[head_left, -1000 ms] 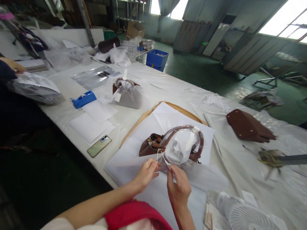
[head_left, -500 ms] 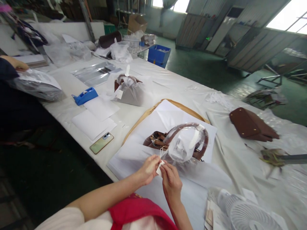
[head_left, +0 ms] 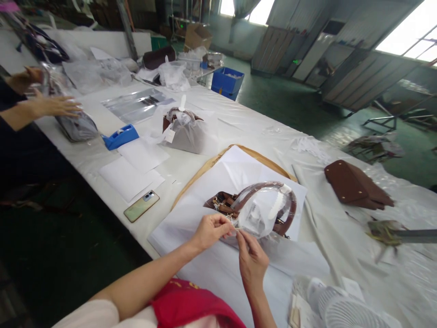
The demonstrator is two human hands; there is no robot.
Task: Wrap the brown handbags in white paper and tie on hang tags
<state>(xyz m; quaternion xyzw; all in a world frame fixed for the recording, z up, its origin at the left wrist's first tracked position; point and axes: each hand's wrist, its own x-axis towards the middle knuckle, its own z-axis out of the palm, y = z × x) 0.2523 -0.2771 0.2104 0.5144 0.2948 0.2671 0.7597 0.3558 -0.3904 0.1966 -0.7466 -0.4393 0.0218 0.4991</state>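
Both of my hands are closed in a pinch at the front of a brown handbag (head_left: pixel 221 202). My left hand (head_left: pixel 212 231) and my right hand (head_left: pixel 253 258) meet at a thin white line, the hang tag (head_left: pixel 238 228) or its string, seen nearly edge-on. The tag's face is hidden. The handbag lies on white paper (head_left: pixel 235 166), its looped handle (head_left: pixel 292 205) covered in clear plastic. White tissue and a white strip show inside the loop.
A second wrapped handbag (head_left: pixel 186 136), a blue tape dispenser (head_left: pixel 120 136), paper sheets (head_left: pixel 131 177) and a phone (head_left: pixel 141 206) lie to the left. A brown bag (head_left: pixel 357 184) and white fan (head_left: pixel 344 305) are at right. A co-worker's hands (head_left: pixel 44 102) handle a plastic-wrapped bag.
The tag has turned from face-on to edge-on between my fingers, and my right hand has shifted slightly right and down. The co-worker's second hand has come into view over the wrapped bag.
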